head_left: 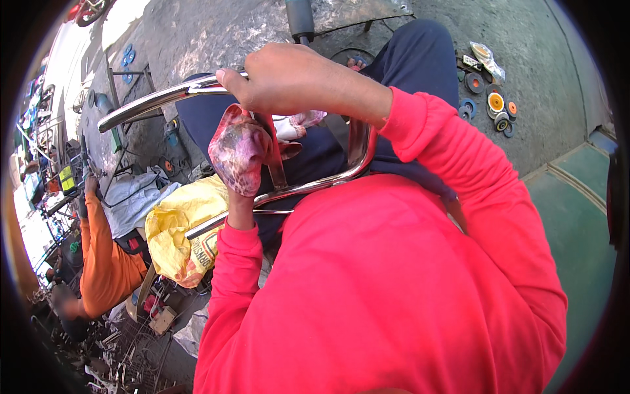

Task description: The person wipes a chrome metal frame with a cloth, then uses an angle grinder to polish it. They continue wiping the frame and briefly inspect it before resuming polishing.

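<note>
A bent chrome tube frame [359, 154] lies across my lap, its curved ends pointing left. My right hand [279, 77] is closed around the upper tube, thumb along it. A pink and purple patterned cloth [239, 148] covers my left hand [244, 172], which has a rounded, fist-like shape against a flat crossbar [277, 172] between the two tubes. The cloth hides the fingers of that hand. Just right of the crossbar, some whitish and pink fabric [292, 126] shows, partly blocked by the frame.
Several grinding discs [497, 102] lie on the floor at the far right. A yellow plastic sack [187, 226] sits at my left. Beyond it, a person in an orange top [108, 256] works among metal scraps. A dark cylindrical tool [300, 20] stands ahead.
</note>
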### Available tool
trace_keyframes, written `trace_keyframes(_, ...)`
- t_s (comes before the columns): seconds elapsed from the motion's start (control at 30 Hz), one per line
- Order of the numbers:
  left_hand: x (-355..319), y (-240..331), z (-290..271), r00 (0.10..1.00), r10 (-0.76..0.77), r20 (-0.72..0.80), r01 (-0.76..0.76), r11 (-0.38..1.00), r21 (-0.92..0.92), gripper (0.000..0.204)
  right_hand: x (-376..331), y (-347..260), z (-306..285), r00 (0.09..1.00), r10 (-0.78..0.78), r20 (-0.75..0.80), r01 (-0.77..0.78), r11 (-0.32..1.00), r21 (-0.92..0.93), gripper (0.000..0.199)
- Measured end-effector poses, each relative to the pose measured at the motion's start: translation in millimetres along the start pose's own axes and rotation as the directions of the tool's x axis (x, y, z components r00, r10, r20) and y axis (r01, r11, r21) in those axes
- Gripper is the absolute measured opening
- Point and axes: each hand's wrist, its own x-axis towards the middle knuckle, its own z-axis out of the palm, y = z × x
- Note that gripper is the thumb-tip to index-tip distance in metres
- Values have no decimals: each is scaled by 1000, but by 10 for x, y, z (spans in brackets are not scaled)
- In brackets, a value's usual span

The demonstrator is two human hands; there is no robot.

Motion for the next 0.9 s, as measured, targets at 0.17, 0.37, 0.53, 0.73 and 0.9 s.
trace_keyframes(0.17,216,-57,-62,999,-45,-18,43,994,-100,42,20,42,50,1000,17,-8,-17,1000,-11,66)
trace_keyframes(0.37,15,-14,16,999,41,-16,-43,992,-122,34,15,10,17,1000,8,18,-8,1000,3,66)
trace_keyframes(0.53,-148,37,66,999,4,-50,3,991,135,53,14,-9,-80,982,93,161,-88,995,-40,62)
trace_keyframes(0.73,37,-114,20,996,71,-49,-64,990,126,41,-16,13,10,1000,11,-24,-11,1000,-1,66)
trace_keyframes(0.9,151,-188,-2,995,96,-12,-97,994,-59,35,-18,58,13,1000,23,-15,-23,1000,8,66)
